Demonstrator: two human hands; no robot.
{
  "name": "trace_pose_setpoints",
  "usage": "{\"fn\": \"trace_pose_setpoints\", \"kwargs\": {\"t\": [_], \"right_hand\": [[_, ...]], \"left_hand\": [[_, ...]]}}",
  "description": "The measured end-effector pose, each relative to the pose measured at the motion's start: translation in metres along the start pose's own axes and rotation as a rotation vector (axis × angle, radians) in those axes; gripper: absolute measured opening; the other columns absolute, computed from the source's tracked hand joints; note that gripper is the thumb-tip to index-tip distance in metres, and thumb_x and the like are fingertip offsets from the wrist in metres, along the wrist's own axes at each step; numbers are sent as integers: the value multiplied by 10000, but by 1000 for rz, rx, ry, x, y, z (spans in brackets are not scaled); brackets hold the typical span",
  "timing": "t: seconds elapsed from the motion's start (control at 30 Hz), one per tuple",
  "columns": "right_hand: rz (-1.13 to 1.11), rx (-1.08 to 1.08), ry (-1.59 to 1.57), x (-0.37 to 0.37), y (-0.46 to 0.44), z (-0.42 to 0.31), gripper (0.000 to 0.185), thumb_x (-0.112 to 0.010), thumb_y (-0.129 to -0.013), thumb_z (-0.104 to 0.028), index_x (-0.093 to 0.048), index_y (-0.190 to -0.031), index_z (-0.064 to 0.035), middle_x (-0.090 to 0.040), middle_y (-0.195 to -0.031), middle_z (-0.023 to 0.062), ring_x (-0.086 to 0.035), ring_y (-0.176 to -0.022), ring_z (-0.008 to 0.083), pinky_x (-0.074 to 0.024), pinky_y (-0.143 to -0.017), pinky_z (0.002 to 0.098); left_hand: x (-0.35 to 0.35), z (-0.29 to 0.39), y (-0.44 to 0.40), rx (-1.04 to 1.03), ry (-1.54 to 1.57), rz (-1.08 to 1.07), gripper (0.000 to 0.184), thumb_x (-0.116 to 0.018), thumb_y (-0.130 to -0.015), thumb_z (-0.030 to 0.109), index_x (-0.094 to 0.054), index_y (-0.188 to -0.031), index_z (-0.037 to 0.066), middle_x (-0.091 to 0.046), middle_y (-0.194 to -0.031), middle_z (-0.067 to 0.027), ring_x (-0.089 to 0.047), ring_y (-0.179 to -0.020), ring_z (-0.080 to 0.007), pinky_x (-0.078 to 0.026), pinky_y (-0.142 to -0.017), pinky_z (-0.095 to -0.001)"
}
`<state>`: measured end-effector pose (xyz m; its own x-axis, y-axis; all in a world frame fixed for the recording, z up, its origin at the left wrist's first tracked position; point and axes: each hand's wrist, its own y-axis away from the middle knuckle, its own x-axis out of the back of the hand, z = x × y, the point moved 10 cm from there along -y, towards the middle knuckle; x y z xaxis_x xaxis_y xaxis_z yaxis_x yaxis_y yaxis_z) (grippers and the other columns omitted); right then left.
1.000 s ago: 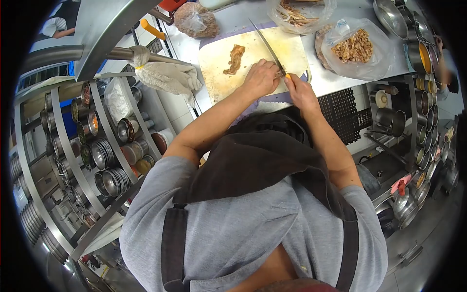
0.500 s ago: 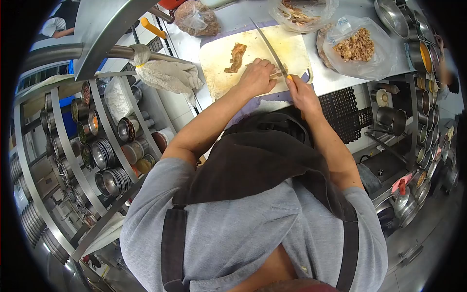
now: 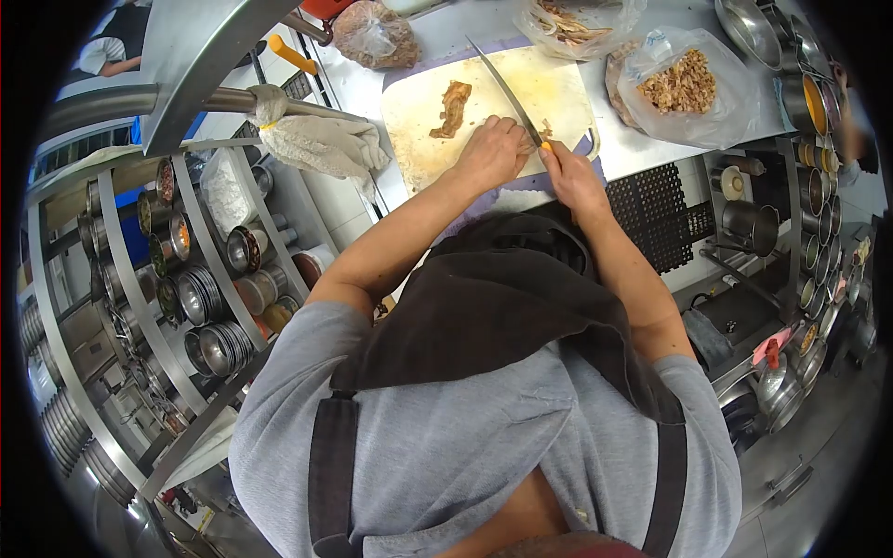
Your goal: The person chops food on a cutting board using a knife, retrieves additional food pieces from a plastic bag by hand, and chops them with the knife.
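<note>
My right hand (image 3: 573,177) is wrapped round the yellow handle of a long knife (image 3: 507,91). The blade slants up and left across a cream cutting board (image 3: 414,100), close beside the knuckles of my left hand (image 3: 494,154). That left hand presses on the board with curled fingers; whatever lies under them is hidden. Up and left of it, a flat browned strip of food (image 3: 453,110), perhaps meat, lies on the board. A few small brown scraps (image 3: 546,128) sit just right of the blade.
Behind the board stand a clear bag of light strips (image 3: 572,30) and a tied bag of brown bits (image 3: 374,37). An open bag of chopped brown pieces (image 3: 677,86) is at right. A cloth (image 3: 316,139) hangs on the rail at left, near shelves of metal bowls (image 3: 219,346).
The knife and my right hand have shifted slightly left, closing on my left hand. The light bit seen earlier between hand and blade is now covered. The browned strip has not moved.
</note>
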<state>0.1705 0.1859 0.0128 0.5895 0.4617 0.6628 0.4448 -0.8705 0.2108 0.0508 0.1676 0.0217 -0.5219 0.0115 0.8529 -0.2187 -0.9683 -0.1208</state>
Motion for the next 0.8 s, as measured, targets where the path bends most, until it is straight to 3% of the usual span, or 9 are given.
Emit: {"fn": "trace_pose_setpoints", "kwargs": {"t": [0.33, 0.47, 0.53, 0.57, 0.63, 0.8], "right_hand": [[-42, -163, -66, 19, 25, 22, 341, -494, -999, -346, -612, -1137, -58, -651, -864, 280, -623, -867, 468, -478, -735, 524], [-46, -130, -56, 19, 35, 28, 340, -498, -998, -346, -609, -1134, -54, -650, -852, 275, -621, -860, 470, -477, -729, 530], [-10, -70, -19, 21, 39, 25, 327, -501, -1015, -321, -611, -1133, -37, -579, -595, 107, -548, -462, 225, -445, -505, 371], [-13, -70, -19, 22, 41, 26, 327, -501, -1015, -321, -611, -1133, -37, -579, -595, 107, -548, -462, 225, -445, -505, 371], [-77, -141, -40, 23, 43, 23, 337, -508, -995, -343, -607, -1133, -52, -651, -860, 276, -620, -868, 468, -479, -737, 528], [-88, -115, -8, 24, 39, 17, 337, -505, -995, -342, -602, -1138, -53, -652, -875, 281, -621, -882, 463, -479, -750, 522]], "left_hand": [[-7, -8, -8, 77, -2, 86, 297, -719, -759, 111, -638, -1015, -16, -626, -945, -174, -580, -943, -356, -491, -848, -420], [-1, -4, -12, 89, -6, 77, 333, -744, -756, 141, -635, -1028, -17, -626, -943, -187, -586, -942, -365, -491, -846, -426], [-1, -6, -9, 101, -4, 65, 344, -749, -755, 147, -633, -1034, -17, -629, -951, -196, -589, -943, -367, -490, -847, -429], [-1, -7, -8, 110, -4, 54, 355, -754, -754, 153, -631, -1040, -17, -632, -959, -206, -592, -944, -369, -490, -848, -432], [1, -11, -9, 130, 21, 57, 333, -743, -760, 146, -636, -1031, -16, -639, -961, -204, -595, -942, -369, -490, -848, -433], [-3, -19, -14, 143, 62, 43, 249, -704, -777, 123, -657, -984, -6, -657, -943, -184, -601, -934, -363, -491, -844, -433]]}}
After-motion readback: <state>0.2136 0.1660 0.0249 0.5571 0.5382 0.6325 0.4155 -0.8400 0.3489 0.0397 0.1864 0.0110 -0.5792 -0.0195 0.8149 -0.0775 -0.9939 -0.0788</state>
